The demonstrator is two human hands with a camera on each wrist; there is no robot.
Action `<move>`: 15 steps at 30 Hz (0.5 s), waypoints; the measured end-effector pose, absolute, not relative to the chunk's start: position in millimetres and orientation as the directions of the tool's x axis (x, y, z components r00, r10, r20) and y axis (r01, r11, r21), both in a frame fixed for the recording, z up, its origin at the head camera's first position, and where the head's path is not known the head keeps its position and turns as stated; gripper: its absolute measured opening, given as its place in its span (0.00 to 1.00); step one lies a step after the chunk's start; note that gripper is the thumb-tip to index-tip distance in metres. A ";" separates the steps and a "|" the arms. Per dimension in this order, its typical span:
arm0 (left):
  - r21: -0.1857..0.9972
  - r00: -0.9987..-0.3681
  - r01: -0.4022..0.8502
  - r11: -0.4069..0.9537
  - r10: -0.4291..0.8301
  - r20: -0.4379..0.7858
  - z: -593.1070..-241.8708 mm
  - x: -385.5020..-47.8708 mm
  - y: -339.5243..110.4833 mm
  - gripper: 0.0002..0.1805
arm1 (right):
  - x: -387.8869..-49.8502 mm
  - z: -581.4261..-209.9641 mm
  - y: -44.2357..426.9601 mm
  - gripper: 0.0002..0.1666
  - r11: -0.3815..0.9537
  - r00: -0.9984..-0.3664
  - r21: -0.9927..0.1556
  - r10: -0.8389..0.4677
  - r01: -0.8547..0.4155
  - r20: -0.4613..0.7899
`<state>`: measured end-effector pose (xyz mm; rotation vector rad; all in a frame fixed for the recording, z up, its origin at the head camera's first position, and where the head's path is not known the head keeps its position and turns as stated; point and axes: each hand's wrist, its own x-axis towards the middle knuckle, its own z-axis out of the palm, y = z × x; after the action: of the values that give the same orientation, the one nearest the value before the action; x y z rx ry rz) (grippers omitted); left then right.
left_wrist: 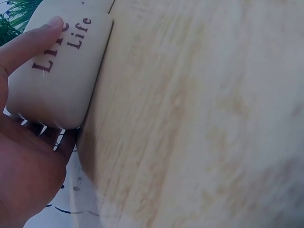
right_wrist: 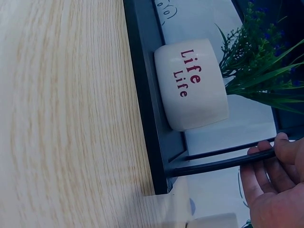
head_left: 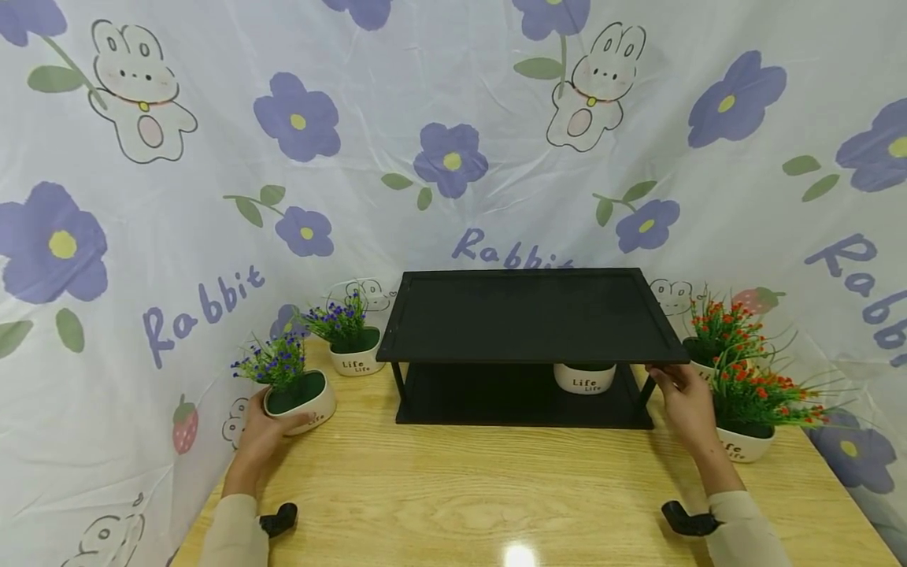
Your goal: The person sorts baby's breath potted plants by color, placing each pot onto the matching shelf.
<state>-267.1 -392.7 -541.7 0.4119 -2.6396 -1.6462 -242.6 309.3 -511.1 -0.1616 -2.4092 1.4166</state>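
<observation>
My L hand (head_left: 265, 431) grips white oval flowerpot (head_left: 322, 403) nr table (head_left: 460, 488) L edge; R hand (head_left: 686, 403) holds black 2-tier shelf (head_left: 527, 315), R of pot

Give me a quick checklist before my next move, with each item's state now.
1. Left hand gripping the front purple-flowered plant's pot: ok.
2. That pot flat on the wooden table: cannot tell.
3. Right hand holding the right-hand post of the black shelf: ok.
4. White "Life" pot upright on the lower tier: ok.
5. Right forearm clear of the front red-flowered plant's pot: cannot tell, looks close.
6. One hand free: not ok, both are holding something.
</observation>
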 end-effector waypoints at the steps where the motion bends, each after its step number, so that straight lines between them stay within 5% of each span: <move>1: 0.880 -0.965 -0.226 0.418 -0.221 -0.143 -541.2 -267.2 -392.0 0.72 | -242.5 -511.4 309.4 0.26 0.498 -0.935 -0.864 0.267 -0.073 0.233; 15: 0.879 -0.958 -0.244 0.409 -0.243 -0.153 -542.9 -269.1 -384.8 0.73 | -241.3 -509.6 309.6 0.26 0.481 -0.941 -0.874 0.260 -0.066 0.214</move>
<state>-269.1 -384.8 -542.9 0.4564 -2.6374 -1.6468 -241.3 309.6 -509.6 -0.1642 -2.4136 1.4445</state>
